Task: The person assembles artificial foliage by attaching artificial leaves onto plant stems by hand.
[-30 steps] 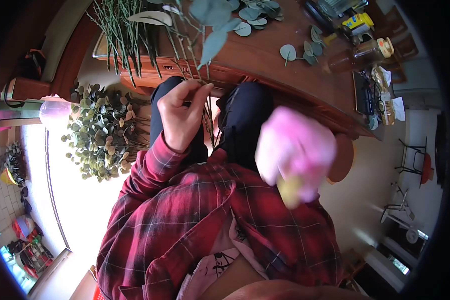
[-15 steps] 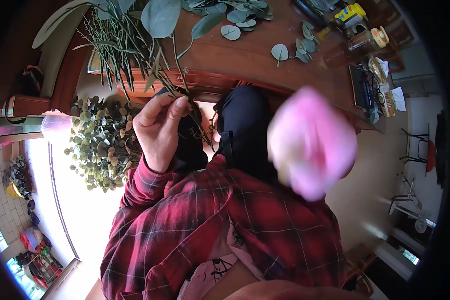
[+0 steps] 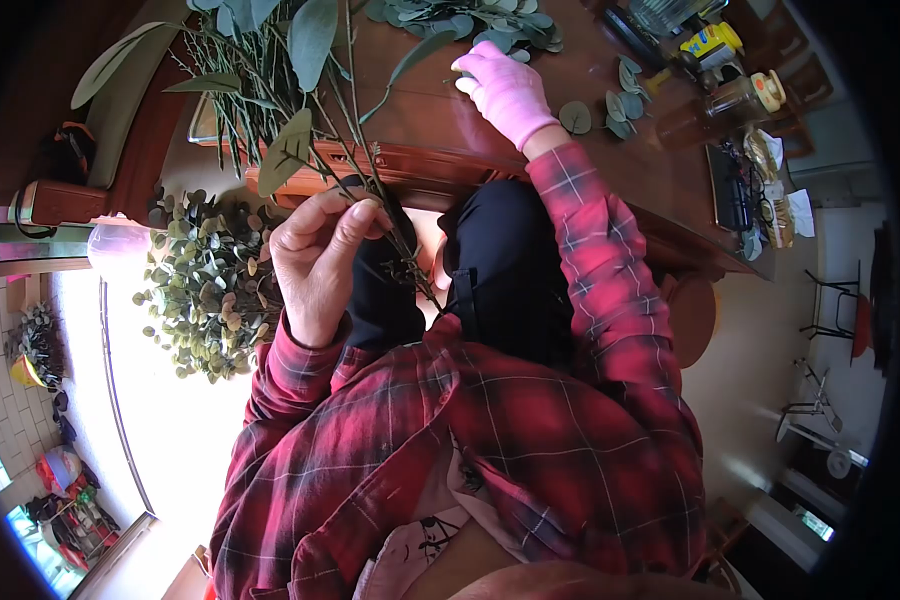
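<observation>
My left hand [image 3: 322, 250] pinches a leafy branch [image 3: 375, 185] between thumb and fingers above my lap. The branch has thin brown stems and large grey-green leaves [image 3: 313, 42] at its upper end. My right hand [image 3: 507, 97], in a pink glove with pale fingertips, is over the wooden table [image 3: 420, 115]. Its thumb and fingers are drawn together just in front of a pile of loose round leaves [image 3: 480, 20]. What lies between those fingertips is too small to make out.
A bundle of thin green stems [image 3: 232, 125] lies at the table's left. Several loose leaves [image 3: 625, 105] lie to the right, near a jar [image 3: 720, 108] and a yellow-labelled container [image 3: 712, 45]. A leafy bunch [image 3: 210, 285] stands low on the left. A round stool [image 3: 692, 318] is at the right.
My gloved right hand has moved from close before the camera, where it was blurred, forward and left to the leaf pile. My left hand keeps its hold on the branch.
</observation>
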### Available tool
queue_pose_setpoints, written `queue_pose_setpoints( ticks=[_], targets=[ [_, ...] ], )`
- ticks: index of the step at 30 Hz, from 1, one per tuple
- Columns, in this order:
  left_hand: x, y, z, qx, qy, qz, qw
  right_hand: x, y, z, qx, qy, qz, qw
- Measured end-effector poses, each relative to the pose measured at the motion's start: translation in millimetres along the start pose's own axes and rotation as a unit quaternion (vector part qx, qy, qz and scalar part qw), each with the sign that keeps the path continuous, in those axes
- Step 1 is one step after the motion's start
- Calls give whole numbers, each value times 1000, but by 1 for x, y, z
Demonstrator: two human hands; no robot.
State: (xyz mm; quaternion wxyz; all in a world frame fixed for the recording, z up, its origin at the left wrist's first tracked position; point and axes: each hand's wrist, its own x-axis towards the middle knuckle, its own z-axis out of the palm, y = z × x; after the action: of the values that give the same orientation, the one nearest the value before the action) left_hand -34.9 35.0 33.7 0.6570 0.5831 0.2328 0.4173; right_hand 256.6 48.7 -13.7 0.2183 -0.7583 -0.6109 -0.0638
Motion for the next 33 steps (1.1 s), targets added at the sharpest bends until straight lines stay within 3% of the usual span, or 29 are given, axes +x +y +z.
queue_pose_setpoints(
  ticks=[3, 6, 9, 10, 14, 17, 21, 26, 33],
  targets=[
    [1, -1, -2, 15, 6, -15, 1000, 7, 3, 5, -20, -31, -1, 999],
    [3, -6, -4, -9, 3, -14, 1000, -5, -6, 2, 3, 57, -15, 998],
    [5, -7, -3, -30, 6, -29, 999, -23, -15, -2, 259, 68, 67, 961],
    [5, -8, -3, -26, 6, -30, 999, -31, -24, -11, 409, 49, 105, 905],
    [6, -11, 0, -23, -6, -36, 999, -65, -53, -38, 582, 37, 154, 798],
    [7, -12, 2, -11, -15, -36, 999, -86, -59, -52, 609, 13, 206, 766],
    [10, -11, 3, 16, -25, -33, 999, -99, -60, -66, 686, 11, 143, 713],
    [16, -10, 4, 8, -67, -34, 997, -109, -76, -83, 655, 52, 196, 728],
    [25, -9, 3, -39, -108, -29, 993, -115, -77, -87, 675, 95, 140, 718]
  ],
)
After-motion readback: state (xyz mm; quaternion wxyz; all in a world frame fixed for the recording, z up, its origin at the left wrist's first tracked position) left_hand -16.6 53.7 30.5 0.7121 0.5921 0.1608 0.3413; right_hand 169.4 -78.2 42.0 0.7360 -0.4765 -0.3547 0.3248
